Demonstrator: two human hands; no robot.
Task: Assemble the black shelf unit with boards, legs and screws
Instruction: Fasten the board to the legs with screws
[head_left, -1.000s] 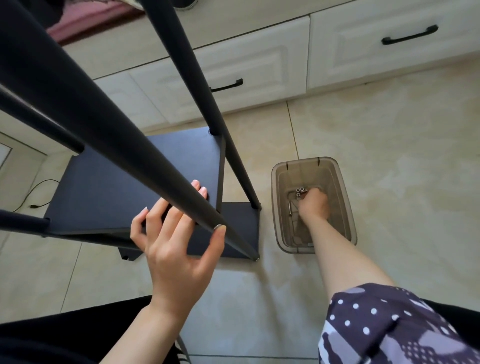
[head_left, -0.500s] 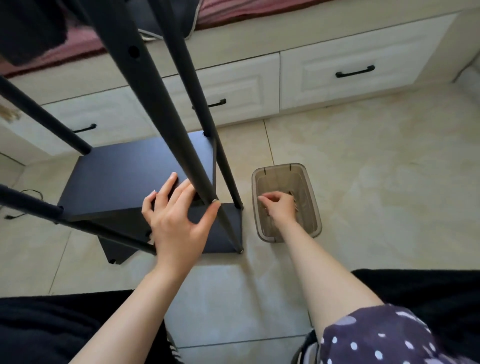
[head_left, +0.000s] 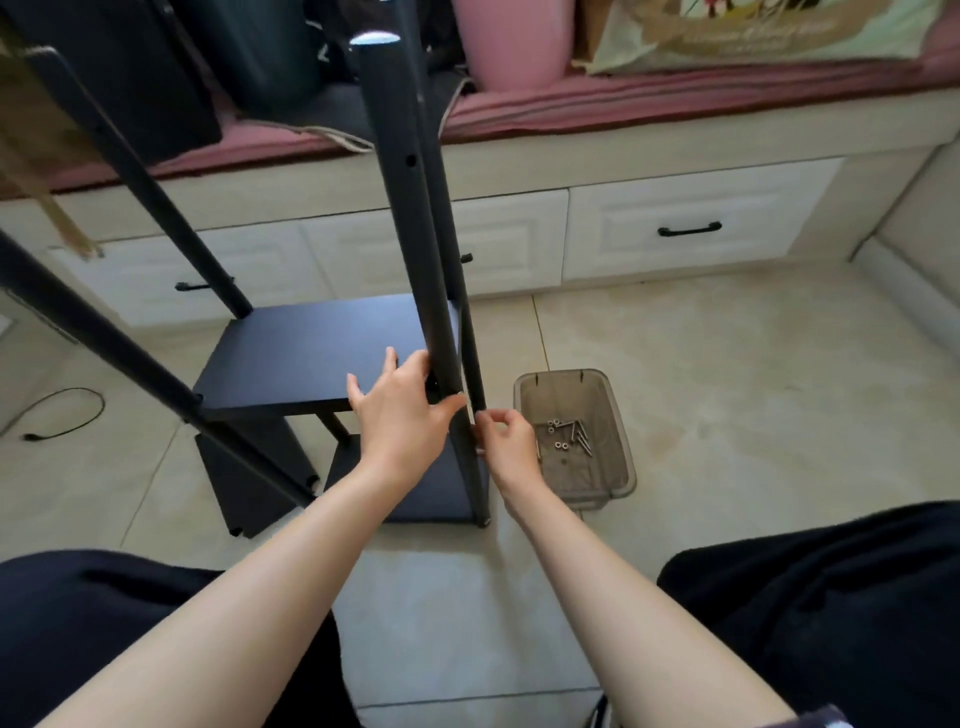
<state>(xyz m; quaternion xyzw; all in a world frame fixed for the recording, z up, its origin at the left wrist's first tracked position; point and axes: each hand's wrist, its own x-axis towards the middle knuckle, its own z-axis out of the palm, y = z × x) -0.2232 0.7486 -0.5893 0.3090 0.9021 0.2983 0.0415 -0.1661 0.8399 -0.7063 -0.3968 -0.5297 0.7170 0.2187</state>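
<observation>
Plainly, the coming move turns on how the right hand sits against the near-right leg.

Shelf board: the black shelf board (head_left: 311, 353) lies flat between the four legs, left of both hands, above a lower board (head_left: 415, 488) close to the floor.

Left hand: the left hand (head_left: 400, 415) rests against the near-right leg, fingers fairly straight on its left side and thumb stretched toward its near face; it steadies rather than clenches.

Near-right leg: the near-right leg (head_left: 415, 249) runs with its long axis from the floor up toward the camera, side holes showing higher up. It stands between the two hands, touched by the left and just beside the right.

Right hand: the right hand (head_left: 506, 436) is curled, thumb and fingertips pinched together at the leg's right side. It probably holds a screw, but the thing is too small to make out.

Bin of screws: the clear plastic bin (head_left: 618, 467) sits on the floor tiles just right of the right hand, with screws and nuts (head_left: 569, 434) loose in its bottom.

Judgement: the fastening point lies leftward from the right hand, at board height.
</observation>
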